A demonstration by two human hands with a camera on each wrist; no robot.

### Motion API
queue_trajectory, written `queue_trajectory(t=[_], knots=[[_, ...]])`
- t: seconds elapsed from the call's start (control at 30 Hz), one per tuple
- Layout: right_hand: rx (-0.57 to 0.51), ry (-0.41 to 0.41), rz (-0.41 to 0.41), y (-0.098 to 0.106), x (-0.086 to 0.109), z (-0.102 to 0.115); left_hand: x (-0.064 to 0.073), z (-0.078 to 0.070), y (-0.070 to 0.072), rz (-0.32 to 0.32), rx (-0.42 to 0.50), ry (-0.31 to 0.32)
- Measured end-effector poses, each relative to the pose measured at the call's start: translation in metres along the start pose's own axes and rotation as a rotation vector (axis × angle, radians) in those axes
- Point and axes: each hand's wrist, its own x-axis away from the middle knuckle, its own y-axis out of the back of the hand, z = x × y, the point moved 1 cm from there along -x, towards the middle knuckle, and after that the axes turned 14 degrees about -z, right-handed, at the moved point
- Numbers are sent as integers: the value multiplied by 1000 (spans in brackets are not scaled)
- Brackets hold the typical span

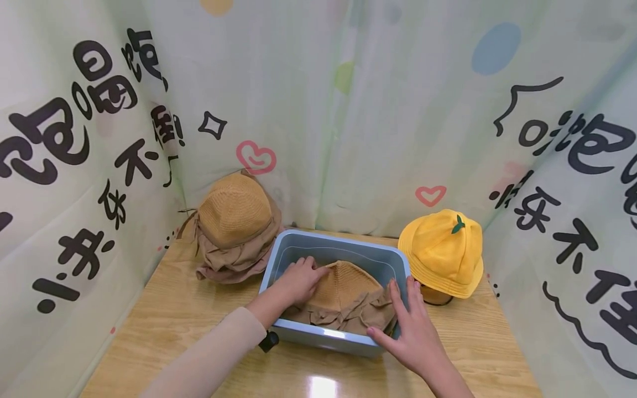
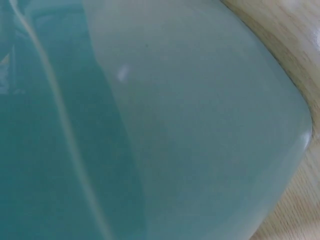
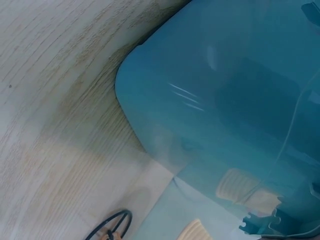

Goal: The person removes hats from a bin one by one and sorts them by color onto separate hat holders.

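A straw sun hat (image 1: 343, 284) with a tan woven crown and a brown ruffled cloth brim sits inside a blue plastic bin (image 1: 338, 338). Reaching in over the bin's left side, my left hand (image 1: 298, 283) lies against the crown, its index finger stretched across the straw. My right hand (image 1: 410, 320) spreads its fingers over the bin's right end, with the thumb near the front rim and the fingertips by the brim. Both wrist views are filled mostly by the bin's smooth outer wall (image 2: 215, 115), (image 3: 200, 90); neither hand shows there.
Behind the bin to the left stands another straw hat (image 1: 234, 213) with a brown cloth brim. A yellow bucket hat (image 1: 443, 251) with a green sprout rests at the right. Printed curtains (image 1: 298, 110) enclose the wooden table (image 1: 164, 331). A black loop (image 3: 112, 225) lies beside the bin.
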Motion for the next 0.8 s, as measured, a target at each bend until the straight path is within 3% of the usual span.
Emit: queue_trajectory(t=[0.23, 0.53, 0.8], knots=[[2, -3, 2, 1, -1, 0, -1, 0, 3, -29, 99, 26], [-4, -19, 11, 1, 0, 0, -2, -3, 8, -29, 65, 30], [9, -13, 1, 1, -1, 2, -4, -1, 9, -87, 103, 60]])
